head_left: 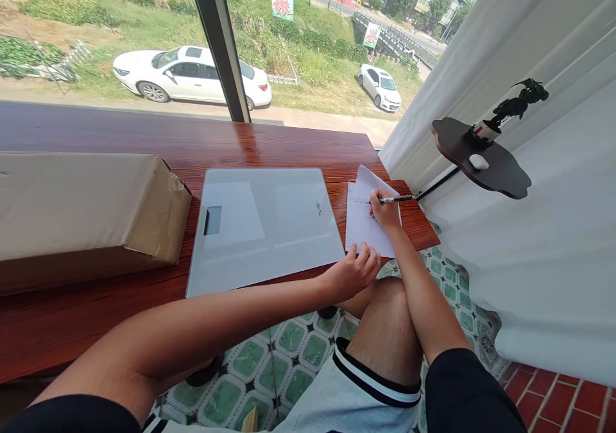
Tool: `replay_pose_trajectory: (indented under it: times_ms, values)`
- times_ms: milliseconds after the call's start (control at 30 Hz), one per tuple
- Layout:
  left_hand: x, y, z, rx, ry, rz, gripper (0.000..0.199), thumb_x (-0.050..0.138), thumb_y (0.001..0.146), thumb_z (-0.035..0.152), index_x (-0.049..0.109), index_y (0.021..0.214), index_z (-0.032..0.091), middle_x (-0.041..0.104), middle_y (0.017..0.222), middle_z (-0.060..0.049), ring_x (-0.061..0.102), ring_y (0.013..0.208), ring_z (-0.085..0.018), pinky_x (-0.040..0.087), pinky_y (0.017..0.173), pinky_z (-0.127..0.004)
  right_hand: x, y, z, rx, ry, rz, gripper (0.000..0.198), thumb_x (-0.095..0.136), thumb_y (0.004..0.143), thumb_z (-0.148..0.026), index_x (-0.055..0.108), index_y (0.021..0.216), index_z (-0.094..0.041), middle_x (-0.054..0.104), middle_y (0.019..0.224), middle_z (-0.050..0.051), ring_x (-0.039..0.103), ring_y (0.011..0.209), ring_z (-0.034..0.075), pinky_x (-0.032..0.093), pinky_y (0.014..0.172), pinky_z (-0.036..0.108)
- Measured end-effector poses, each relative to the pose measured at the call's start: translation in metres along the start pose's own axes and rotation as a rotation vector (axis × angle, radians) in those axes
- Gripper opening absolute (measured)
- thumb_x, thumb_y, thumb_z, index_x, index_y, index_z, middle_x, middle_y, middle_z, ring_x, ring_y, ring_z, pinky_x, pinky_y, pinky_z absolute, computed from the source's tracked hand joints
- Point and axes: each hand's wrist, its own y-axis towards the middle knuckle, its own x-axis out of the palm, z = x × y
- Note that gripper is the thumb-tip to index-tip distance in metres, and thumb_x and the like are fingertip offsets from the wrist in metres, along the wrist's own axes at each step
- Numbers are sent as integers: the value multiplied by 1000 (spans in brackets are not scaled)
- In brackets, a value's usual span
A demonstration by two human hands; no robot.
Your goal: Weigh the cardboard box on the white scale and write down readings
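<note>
My right hand [384, 212] grips a black-and-white pen [398, 199], its fingers closed round it. The hand rests on a white notepad [368, 233] with a curled page [369, 178] at its top and small handwriting on its upper left. At the pad's lower left edge lies my left hand [353, 271], fingers slightly bent and apart, with nothing seen in them. Just left of the pad a large flat grey-white panel [279, 234] with a small dark window and lettering lies on the table, its near right corner close to my left hand.
A long cardboard box [72, 215] takes up the left of the reddish wooden table [289, 141]. To the right, a dark wavy side stand [505, 170] bears a potted plant [517, 106] and a white mouse-like object [479, 161], before a white curtain [543, 240]. Behind the table is a window.
</note>
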Motion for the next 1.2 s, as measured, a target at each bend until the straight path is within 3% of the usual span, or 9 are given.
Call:
replay_pose_trajectory:
  times_ms: [833,1200]
  values:
    - [-2,0,0,-1,-2,-12,41,34,103,17,59,134,5,65,126,-18,63,115,-31,52,93,-46,0,-1,-1,4,18,22,32,48,92,-36,38,63,-26,50,45,-4,49,42,14,40,49,29]
    - [0,1,1,-14,21,31,40,36,102,17,61,131,5,66,123,-17,64,113,-31,53,91,-45,-1,0,-2,-21,-33,24,33,45,95,-40,37,65,-27,50,45,-4,49,41,15,41,49,29]
